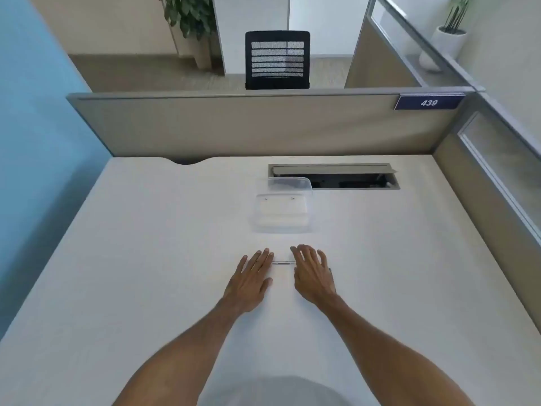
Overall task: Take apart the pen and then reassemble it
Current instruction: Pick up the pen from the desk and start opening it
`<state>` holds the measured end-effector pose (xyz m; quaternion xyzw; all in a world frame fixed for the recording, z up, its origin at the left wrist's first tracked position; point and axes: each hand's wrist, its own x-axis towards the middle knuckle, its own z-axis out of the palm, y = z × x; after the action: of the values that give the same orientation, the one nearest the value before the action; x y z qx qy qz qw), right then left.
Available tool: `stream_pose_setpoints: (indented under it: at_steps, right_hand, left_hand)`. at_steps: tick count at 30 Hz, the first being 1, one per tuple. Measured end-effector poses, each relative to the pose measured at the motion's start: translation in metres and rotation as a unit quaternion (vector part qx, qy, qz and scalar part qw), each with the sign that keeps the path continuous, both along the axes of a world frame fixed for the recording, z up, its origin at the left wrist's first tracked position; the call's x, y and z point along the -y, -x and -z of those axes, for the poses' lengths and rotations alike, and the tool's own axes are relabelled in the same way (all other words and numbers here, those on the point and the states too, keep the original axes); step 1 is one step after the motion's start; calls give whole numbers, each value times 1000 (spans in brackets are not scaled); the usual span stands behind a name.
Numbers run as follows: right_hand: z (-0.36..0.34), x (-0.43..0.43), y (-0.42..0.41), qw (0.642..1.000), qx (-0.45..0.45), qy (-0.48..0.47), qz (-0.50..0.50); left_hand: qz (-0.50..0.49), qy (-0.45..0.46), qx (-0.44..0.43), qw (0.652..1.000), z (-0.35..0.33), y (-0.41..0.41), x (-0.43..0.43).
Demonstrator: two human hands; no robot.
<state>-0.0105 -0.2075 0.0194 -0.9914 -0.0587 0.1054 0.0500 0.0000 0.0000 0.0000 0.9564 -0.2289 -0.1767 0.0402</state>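
Note:
A thin, clear pen (282, 262) lies crosswise on the white desk (146, 259), only its middle showing between my two hands. My left hand (252, 279) rests palm down just left of it, fingers spread, fingertips at the pen's left end. To the right, my right hand (313, 273) is also palm down with fingers apart, covering the pen's right end. A small dark tip (330, 270) peeks out at the right edge of that hand. Neither hand grips the pen.
A clear plastic box (281, 213) with its lid tipped up behind it stands just beyond the hands. Behind it is an open cable slot (345, 180) in the desk. Partition walls close the desk at the back and right.

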Motion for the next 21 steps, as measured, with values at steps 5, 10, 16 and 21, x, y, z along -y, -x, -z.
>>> stream_pose_setpoints:
  at_steps: [5, 10, 16, 21]
  right_hand:
    - [-3, -3, -8, 1000, -2, -3, 10]
    - [-4, -2, -9, 1000, -1, 6, 24]
    - [-5, 2, -18, 998, -16, -31, 50]
    - [-12, 4, -28, 987, -41, -127, 89]
  left_hand:
    - [-5, -4, -21, 1000, 3, -1, 1]
    - [10, -21, -18, 1000, 6, -3, -1]
    - [26, -21, 8, 999, -3, -10, -4]
    - [3, 45, 47, 998, -16, -23, -4]
